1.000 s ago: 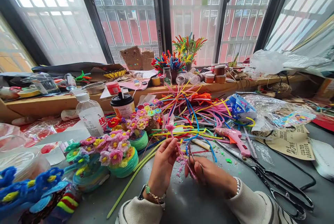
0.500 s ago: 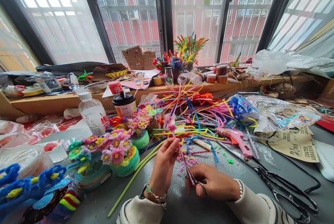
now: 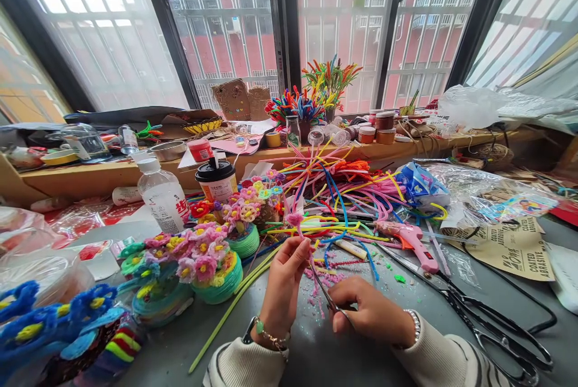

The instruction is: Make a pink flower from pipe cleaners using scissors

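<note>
Between the fingertips of my left hand (image 3: 285, 281) is a pink pipe cleaner (image 3: 295, 222), its fuzzy looped end sticking up above the fingers. My right hand (image 3: 372, 312) is closed around the handles of small scissors (image 3: 321, 283). Their blades point up and left, reaching the pipe cleaner just under my left fingertips. Whether the blades are touching it is hard to tell. Pink fuzz clippings (image 3: 316, 300) lie scattered on the grey table (image 3: 311, 360) beneath the blades.
Pipe-cleaner flowers (image 3: 205, 254) in pots stand at left, near a plastic bottle (image 3: 160, 197) and lidded cup (image 3: 217, 181). Loose pipe cleaners (image 3: 361, 191) pile up behind my hands. At right lie a pink glue gun (image 3: 413, 242), large black scissors (image 3: 492, 321) and sandpaper (image 3: 506, 248).
My right hand and the small scissors have shifted slightly, with the blades looking closer together. The pink strand that hung along the blades no longer shows there. My left hand keeps its hold.
</note>
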### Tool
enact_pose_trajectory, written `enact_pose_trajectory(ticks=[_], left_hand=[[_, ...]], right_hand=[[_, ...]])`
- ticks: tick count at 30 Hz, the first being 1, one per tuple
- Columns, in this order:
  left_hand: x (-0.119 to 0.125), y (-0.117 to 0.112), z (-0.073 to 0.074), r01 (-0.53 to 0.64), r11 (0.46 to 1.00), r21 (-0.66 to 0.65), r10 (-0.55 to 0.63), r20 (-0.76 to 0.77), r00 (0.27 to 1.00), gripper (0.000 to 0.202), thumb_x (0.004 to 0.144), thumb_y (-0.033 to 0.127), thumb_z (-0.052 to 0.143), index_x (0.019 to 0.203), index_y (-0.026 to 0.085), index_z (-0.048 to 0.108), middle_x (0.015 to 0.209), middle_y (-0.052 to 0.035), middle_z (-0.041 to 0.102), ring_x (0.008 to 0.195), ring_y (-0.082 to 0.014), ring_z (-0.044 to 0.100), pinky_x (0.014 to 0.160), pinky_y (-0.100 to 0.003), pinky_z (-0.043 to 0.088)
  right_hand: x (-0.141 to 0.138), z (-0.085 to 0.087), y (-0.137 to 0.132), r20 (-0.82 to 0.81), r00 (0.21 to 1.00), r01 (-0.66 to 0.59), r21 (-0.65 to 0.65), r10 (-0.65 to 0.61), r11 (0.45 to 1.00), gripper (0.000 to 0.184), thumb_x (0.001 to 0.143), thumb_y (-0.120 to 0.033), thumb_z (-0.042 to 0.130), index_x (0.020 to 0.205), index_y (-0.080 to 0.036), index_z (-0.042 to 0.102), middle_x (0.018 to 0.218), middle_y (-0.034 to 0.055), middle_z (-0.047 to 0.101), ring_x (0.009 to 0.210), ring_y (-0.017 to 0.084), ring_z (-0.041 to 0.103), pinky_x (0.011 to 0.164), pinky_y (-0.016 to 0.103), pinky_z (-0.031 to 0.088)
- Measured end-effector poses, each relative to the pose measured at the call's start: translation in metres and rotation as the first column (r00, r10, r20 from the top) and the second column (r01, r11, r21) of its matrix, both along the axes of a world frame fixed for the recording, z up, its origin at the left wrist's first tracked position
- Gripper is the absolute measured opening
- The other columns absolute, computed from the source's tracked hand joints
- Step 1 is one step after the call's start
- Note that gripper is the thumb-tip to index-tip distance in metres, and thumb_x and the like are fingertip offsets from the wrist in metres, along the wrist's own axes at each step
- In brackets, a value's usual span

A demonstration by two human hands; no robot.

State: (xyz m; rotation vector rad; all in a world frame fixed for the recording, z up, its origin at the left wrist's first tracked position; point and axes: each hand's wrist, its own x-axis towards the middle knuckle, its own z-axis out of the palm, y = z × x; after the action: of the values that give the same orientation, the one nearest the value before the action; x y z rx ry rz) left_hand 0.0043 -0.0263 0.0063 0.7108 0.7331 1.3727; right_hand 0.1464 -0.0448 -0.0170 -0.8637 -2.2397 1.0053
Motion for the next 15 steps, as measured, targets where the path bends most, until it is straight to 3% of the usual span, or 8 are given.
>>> enact_pose_trajectory(ticks=[7,11,15], left_hand=[[0.0001,-0.0007,0.0031,-0.105,0.993,-0.05,0.107,0.031,0.994,0.021,0.058,0.022,0.068,0.076,0.017,0.06,0.07,0.0026,0.056,0.061,-0.0051,0.05,0.058,-0.016,0.038],[0.0026,-0.0029,0.0058,-0.072,0.997,0.031,0.076,-0.16,0.984,0.028,0.063,0.028,0.063,0.089,0.017,0.057,0.081,-0.0018,0.057,0.068,-0.0088,0.05,0.058,-0.018,0.038],[0.0058,-0.0051,0.0063,0.004,0.993,0.118,0.047,-0.419,0.907,0.02,0.065,0.033,0.06,0.064,0.015,0.054,0.06,0.0027,0.05,0.058,-0.0086,0.044,0.056,-0.02,0.035]], right_hand=[[-0.0038,0.0047,-0.0007,-0.042,0.991,0.13,0.017,-0.129,0.991,0.065,0.069,-0.068,0.029,0.042,-0.014,0.051,0.043,-0.0017,0.042,0.046,0.008,0.039,0.046,0.02,0.029],[-0.001,0.0055,0.0019,-0.071,0.975,0.214,0.055,-0.209,0.975,0.062,0.071,-0.065,0.031,0.045,-0.014,0.054,0.047,-0.0003,0.046,0.048,0.009,0.042,0.047,0.021,0.031],[0.0031,0.0035,0.0056,-0.079,0.952,0.302,0.102,-0.295,0.948,0.059,0.073,-0.062,0.034,0.046,-0.014,0.054,0.047,0.0001,0.047,0.047,0.009,0.042,0.046,0.021,0.03]])
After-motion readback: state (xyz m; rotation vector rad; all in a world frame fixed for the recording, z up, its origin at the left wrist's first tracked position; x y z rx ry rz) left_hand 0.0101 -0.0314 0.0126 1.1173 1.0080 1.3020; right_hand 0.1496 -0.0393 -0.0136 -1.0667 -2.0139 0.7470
